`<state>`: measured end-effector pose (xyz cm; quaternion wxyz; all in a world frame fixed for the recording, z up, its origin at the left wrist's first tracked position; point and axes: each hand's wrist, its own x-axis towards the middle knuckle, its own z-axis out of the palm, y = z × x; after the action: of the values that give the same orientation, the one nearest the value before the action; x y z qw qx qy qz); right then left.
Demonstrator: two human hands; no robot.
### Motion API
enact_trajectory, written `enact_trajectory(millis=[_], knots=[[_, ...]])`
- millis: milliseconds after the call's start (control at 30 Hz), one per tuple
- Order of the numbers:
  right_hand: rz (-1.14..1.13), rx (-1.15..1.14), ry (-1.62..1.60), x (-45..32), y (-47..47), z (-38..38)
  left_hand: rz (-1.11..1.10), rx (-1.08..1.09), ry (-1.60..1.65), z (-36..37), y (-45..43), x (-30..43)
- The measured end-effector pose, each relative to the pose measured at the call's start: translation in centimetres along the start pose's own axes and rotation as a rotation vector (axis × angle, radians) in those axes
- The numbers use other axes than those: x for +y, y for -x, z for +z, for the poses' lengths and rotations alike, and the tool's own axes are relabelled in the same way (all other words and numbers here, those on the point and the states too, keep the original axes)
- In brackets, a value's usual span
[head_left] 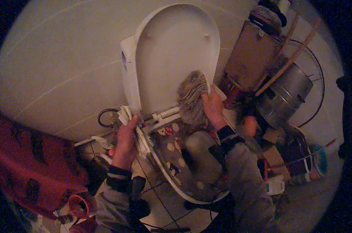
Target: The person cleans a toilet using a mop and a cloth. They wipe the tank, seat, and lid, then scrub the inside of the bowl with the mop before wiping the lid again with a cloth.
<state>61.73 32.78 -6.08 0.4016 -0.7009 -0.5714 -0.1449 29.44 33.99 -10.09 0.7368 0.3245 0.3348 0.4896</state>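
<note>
The toilet's white lid (173,52) stands raised in front of me. Below it lies the seat (171,145), printed with pebbles and red flowers, around the dim oval bowl opening (203,154). My right hand (214,109) grips a grey shaggy cloth (192,93) at the lid's lower right, near the hinge. Whether its fingers also touch the lid's edge, I cannot tell. At the seat's left side, my left hand (126,139) is closed around a folded white wad (141,137), paper or cloth.
On the right stand a brown box (253,49), a metal pot (286,90), wooden handles (289,64) and a white container (276,186). Red fabric (33,163) hangs at left above a red cup (78,205). A dark hose (106,118) loops beside the toilet. Tiled floor (158,198) shows below.
</note>
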Motion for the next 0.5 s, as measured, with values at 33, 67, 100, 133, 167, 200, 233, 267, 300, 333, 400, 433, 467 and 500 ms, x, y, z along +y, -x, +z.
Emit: enact_trajectory(millis=[33,67,100,133,167,200,233,267,300,333,400,433,467,500], knots=[[-0.008,0.032,0.152,1.0,0.0,0.8,-0.016,0.01,-0.001,0.0,0.0,0.2],[0.046,0.001,0.163,1.8,0.0,1.6,-0.032,0.019,-0.002,0.2,0.1,0.3],[0.177,-0.056,0.188,2.5,0.2,2.2,-0.026,0.03,-0.016,0.3,0.1,0.4],[0.334,-0.132,0.23,3.1,0.3,2.6,-0.018,0.043,-0.031,0.4,0.2,0.5],[0.248,-0.117,0.249,3.5,0.6,2.8,-0.011,0.055,-0.046,0.5,0.4,0.6],[0.19,-0.126,0.288,3.8,0.6,2.7,-0.023,0.037,-0.041,0.5,0.3,0.8],[0.136,-0.179,0.321,4.0,0.7,2.5,-0.041,0.018,-0.037,0.6,0.3,0.8],[0.156,-0.125,0.359,4.1,0.6,2.0,-0.05,-0.004,-0.031,0.6,0.3,0.8],[0.173,-0.113,0.388,4.0,0.4,1.7,-0.032,-0.002,-0.027,0.6,0.2,0.8],[0.145,-0.025,0.416,3.9,0.2,1.4,-0.013,0.001,-0.022,0.7,0.2,0.6],[0.255,-0.087,0.287,3.5,-0.3,1.5,-0.052,0.015,-0.019,0.8,0.1,0.3],[0.328,-0.088,0.237,3.2,-0.5,1.9,-0.044,0.023,-0.057,0.8,-0.1,0.2],[0.297,-0.094,0.236,2.9,-0.5,2.5,-0.036,0.015,-0.079,0.8,-0.1,0.1],[0.307,-0.116,0.252,2.3,-0.3,3.3,-0.034,-0.007,-0.087,0.8,-0.2,0.0]])
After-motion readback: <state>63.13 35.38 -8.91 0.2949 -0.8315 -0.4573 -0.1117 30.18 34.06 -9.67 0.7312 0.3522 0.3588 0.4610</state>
